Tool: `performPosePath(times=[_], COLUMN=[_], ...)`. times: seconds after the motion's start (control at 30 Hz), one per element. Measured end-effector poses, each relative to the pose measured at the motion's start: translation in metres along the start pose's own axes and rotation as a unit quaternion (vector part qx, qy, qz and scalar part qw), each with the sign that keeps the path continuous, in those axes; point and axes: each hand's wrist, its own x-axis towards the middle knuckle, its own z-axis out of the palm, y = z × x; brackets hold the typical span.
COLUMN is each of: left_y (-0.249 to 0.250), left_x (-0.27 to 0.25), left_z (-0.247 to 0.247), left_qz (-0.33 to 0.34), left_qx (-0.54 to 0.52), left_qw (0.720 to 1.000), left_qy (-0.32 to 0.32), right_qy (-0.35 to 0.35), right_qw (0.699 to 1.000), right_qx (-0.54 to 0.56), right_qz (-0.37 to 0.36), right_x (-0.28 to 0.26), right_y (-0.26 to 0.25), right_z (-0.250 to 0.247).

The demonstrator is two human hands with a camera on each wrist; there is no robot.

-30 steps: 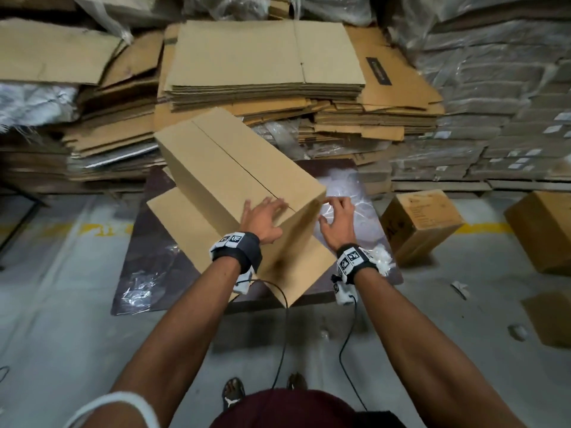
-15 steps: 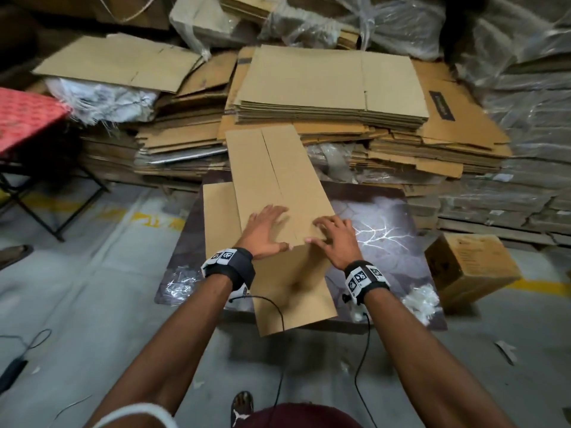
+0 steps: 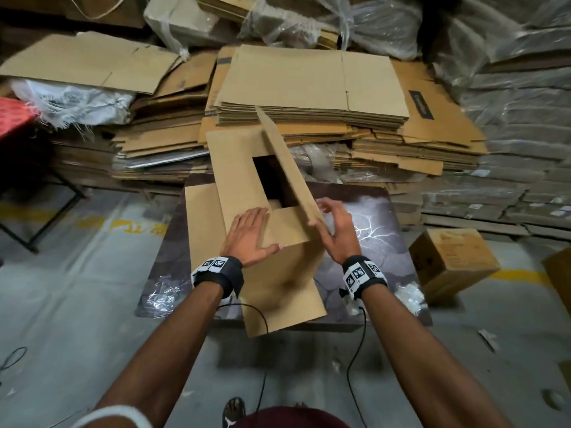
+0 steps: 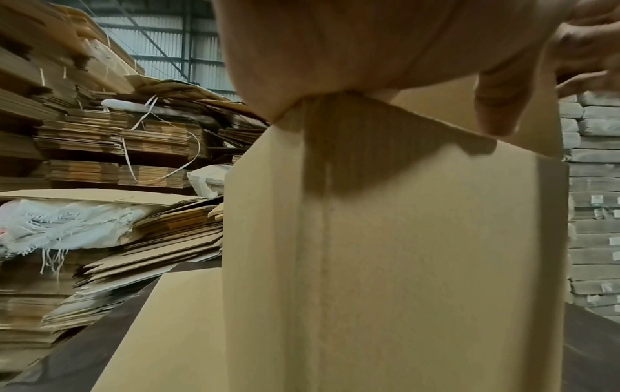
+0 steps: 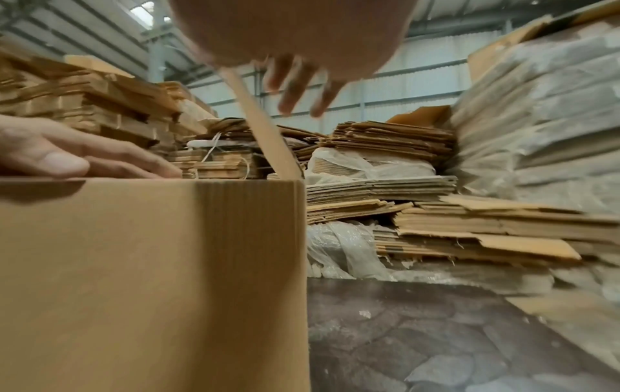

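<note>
A brown cardboard box stands on a dark board covered with plastic film. My left hand lies flat on the folded near flap and the left long flap, pressing them down. The right long flap stands up at a slant, leaving a dark opening. My right hand is open beside that flap, thumb at its near corner. The right wrist view shows the box, the flap edge and the left hand. In the left wrist view the box fills the frame.
A flat cardboard sheet lies under the box at its left. Stacks of flattened cartons rise behind the board. Plastic-wrapped bundles stand at the right, a small closed carton sits on the floor, and a red table is at the left.
The box first tipped down from a tilt, both flaps closed under my hands. Now the right long flap has swung up, my right hand is off the top, and the opening shows.
</note>
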Motion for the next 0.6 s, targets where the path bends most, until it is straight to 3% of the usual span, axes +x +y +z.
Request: performPosePath(times=[0.1,0.17,0.3,0.43,0.6], left_y=[-0.002,-0.001,0.0,0.002,0.002], left_x=[0.001,0.0,0.0,0.0,-0.001], left_z=[0.003,0.002,0.0,0.0,-0.003], left_qz=[0.007,0.005,0.006,0.007,0.03], left_qx=[0.028,0.035,0.042,0.059,0.069], left_qw=[0.999,0.999,0.998,0.997,0.996], left_qy=[-0.018,-0.029,-0.035,-0.04,-0.048], right_qy=[0.19,0.228,0.107,-0.007,-0.124], right_qw=[0.978,0.948,0.922,0.924,0.9], right_qx=[-0.063,-0.162,-0.277,-0.195,-0.096], right_qz=[0.057,0.153,0.248,0.328,0.406], right_x=[0.0,0.004,0.001,-0.019,-0.019], right_y=[0.006,0.014,0.021,0.025,0.013], right_z=[-0.008,-0.009,-0.004,0.022,0.043])
